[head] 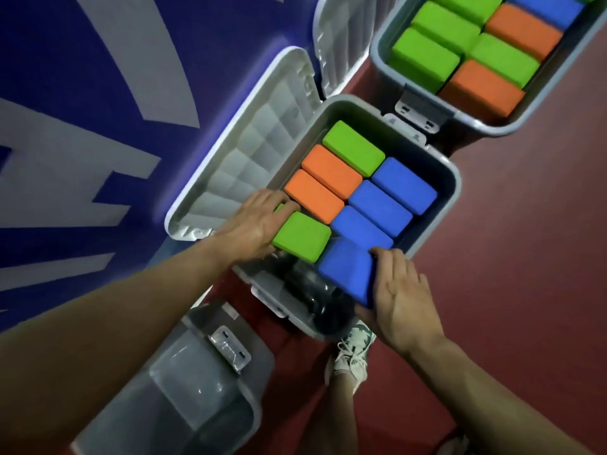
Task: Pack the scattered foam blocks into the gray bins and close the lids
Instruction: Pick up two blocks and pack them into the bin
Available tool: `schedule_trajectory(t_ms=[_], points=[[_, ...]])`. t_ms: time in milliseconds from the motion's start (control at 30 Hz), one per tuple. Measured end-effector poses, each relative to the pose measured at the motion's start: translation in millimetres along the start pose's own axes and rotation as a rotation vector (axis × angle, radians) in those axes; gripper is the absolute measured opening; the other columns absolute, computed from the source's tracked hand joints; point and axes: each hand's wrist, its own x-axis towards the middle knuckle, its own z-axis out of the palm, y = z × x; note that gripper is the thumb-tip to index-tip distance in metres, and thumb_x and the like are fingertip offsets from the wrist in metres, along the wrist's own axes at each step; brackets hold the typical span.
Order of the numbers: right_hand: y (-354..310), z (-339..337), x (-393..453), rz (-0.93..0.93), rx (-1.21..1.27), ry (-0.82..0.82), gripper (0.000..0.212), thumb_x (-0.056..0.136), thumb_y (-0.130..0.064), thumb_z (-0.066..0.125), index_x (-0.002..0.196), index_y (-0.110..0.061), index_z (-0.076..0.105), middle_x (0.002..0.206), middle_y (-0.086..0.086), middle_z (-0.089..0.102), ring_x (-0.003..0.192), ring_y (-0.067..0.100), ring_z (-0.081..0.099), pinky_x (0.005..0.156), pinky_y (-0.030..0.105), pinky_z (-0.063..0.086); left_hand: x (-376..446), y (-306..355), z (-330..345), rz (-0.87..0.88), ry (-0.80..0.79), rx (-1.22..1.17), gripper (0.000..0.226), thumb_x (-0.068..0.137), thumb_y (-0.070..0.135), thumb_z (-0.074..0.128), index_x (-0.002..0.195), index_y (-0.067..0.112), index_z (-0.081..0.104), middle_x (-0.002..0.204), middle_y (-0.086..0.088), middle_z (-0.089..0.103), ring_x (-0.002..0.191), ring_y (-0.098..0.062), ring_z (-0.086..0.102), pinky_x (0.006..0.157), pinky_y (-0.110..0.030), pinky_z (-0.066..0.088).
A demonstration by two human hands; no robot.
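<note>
An open gray bin (451, 178) sits in the middle of the view with its lid (243, 152) flipped back against the wall. Inside lie rows of foam blocks: a green one (353, 147), two orange ones (323, 183) and three blue ones (391, 201). My left hand (253, 224) grips a green block (302, 236) at the bin's near left. My right hand (397, 293) holds a blue block (348, 270) tilted over the bin's near right corner. The near end of the bin shows dark bare floor.
A second open gray bin (381, 47) at the top right holds green, orange and blue blocks. A third gray bin (210, 382) stands at the lower left. A blue and white wall (98, 126) runs along the left. My shoe (351, 353) stands on the red floor (525, 257).
</note>
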Motion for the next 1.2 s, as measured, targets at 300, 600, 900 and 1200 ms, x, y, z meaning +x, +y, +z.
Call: schedule_trajectory(t_ms=[300,600,900,1200], points=[[4,83,53,0.146,-0.099,-0.012,0.097,0.057,-0.052,0.085,0.133,-0.012,0.04,0.114,0.014,0.043,0.095,0.033,0.046,0.077,0.046,0.047,58,-29,59,0.049,-0.132,0.147,0.08,0.065,0.019,0.082,0.134,0.018,0.042,0.135,-0.017,0.037,0.127,-0.039,0.042,0.12,-0.054,0.01],[13,122,92,0.148,-0.125,-0.078,0.117,0.081,-0.052,0.07,0.156,-0.034,-0.019,0.124,0.015,0.032,0.101,0.033,0.039,0.085,0.042,0.039,83,-43,104,-0.063,-0.222,0.316,0.065,0.082,-0.005,0.055,0.14,0.012,0.029,0.158,-0.026,-0.004,0.149,-0.05,-0.002,0.12,-0.054,0.008],[17,141,95,0.105,-0.12,0.127,0.067,0.069,-0.047,0.079,0.121,-0.02,0.045,0.118,0.015,0.043,0.095,0.033,0.042,0.082,0.049,0.034,91,-27,109,-0.138,-0.316,0.492,0.085,0.072,0.015,0.072,0.143,0.016,0.026,0.156,-0.028,-0.001,0.143,-0.055,0.008,0.118,-0.067,0.008],[23,129,117,0.221,0.067,-0.265,0.031,0.093,-0.022,0.064,0.117,-0.022,0.044,0.097,0.005,0.064,0.087,0.033,0.067,0.061,0.035,0.041,98,-15,100,-0.199,-0.458,0.294,0.022,0.086,0.01,0.059,0.108,0.013,0.055,0.108,-0.01,0.054,0.097,-0.033,0.059,0.07,-0.038,0.042]])
